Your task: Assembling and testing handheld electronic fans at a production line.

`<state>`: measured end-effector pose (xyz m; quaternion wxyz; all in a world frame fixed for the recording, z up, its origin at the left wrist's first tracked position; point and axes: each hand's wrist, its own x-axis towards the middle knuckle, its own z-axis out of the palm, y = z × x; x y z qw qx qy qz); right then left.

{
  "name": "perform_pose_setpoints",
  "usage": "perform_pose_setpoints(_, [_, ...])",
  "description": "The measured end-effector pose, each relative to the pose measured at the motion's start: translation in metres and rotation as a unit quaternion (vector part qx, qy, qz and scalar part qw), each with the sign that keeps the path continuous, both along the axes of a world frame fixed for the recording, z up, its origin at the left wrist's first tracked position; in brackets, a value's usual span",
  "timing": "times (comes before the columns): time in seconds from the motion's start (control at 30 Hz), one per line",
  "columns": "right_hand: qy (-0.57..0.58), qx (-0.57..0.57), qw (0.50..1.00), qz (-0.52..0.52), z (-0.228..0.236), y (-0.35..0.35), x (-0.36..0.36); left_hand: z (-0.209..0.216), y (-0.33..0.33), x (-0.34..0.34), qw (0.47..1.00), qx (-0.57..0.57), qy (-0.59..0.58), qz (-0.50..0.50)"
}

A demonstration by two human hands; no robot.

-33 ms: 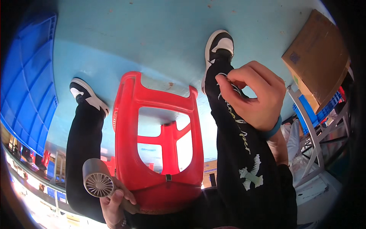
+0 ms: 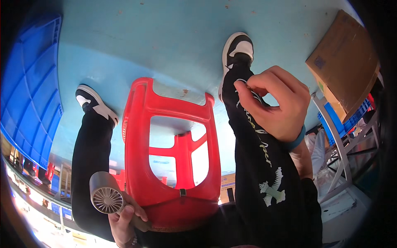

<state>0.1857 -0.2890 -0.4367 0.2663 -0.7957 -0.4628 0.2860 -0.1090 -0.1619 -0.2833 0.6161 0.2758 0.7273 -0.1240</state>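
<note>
My left hand [image 2: 123, 221] is wrapped round the handle of a small grey handheld fan [image 2: 106, 192], whose round slotted grille faces me. It is beside the lower left of a red plastic stool [image 2: 137, 161] between my legs. Above my right knee area, my right hand [image 2: 278, 101] is raised with thumb and forefinger pinched together and the other fingers curled. Whatever lies between those fingertips is too small to make out. A teal band [image 2: 295, 138] circles that wrist. Behind the hand shows the black trouser leg [image 2: 252, 157] with pale lettering.
A blue ribbed plastic panel [image 2: 31, 91] stands at the left. On the right are a brown cardboard box [image 2: 345, 62], a blue crate [image 2: 359, 113] and a grey metal frame [image 2: 337, 140]. Black-and-white shoes [image 2: 237, 49] rest on the blue-green floor [image 2: 173, 41].
</note>
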Motion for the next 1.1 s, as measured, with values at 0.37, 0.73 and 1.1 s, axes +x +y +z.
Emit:
perform_pose_setpoints(0.37, [0.337,-0.105,0.920,-0.170,-0.049,-0.028,0.029,0.004,0.026,-0.004,0.983,-0.165,-0.052,0.065])
perform_pose_setpoints(0.73, [0.396,-0.244,0.874,-0.139,-0.054,0.001,-0.019,0.024,0.060,-0.021,0.957,-0.218,-0.062,0.182])
perform_pose_setpoints(1.1, [0.390,-0.287,0.871,-0.076,-0.095,-0.012,-0.028,0.045,0.075,-0.062,0.918,-0.207,-0.186,0.284])
